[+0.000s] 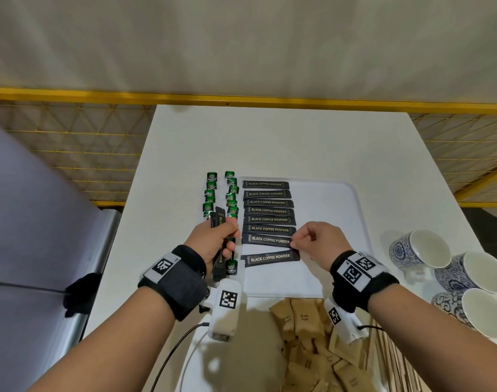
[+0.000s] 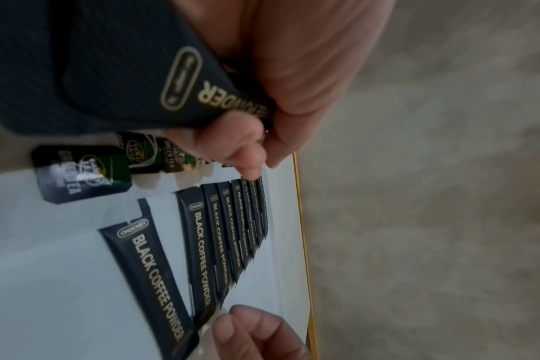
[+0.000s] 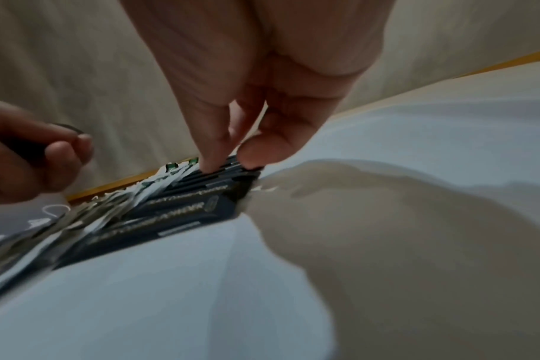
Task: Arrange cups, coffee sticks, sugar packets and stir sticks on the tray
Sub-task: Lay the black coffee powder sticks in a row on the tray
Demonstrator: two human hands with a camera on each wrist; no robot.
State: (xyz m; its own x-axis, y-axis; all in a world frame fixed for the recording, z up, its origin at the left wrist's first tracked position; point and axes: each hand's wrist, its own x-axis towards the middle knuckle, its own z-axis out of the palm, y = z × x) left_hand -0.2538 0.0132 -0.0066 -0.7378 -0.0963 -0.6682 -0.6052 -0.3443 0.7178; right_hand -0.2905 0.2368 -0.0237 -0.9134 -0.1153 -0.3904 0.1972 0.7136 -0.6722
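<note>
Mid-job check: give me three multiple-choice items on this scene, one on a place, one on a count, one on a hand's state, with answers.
1. Where do the blue-and-white ceramic cups stand?
A) on the white plastic tray
B) on the white table, right of the tray
C) on the floor

2. How many black coffee sticks lie flat on the tray?
A) eight
B) five
C) twelve

3. What is the left hand doing?
A) resting open
B) pressing the tray
C) gripping a bundle of black coffee sticks

Answers: 1 B, the cups sit off the tray at its right; 2 A, eight labels show in one column; 3 C, its fingers curl round several sticks.
</note>
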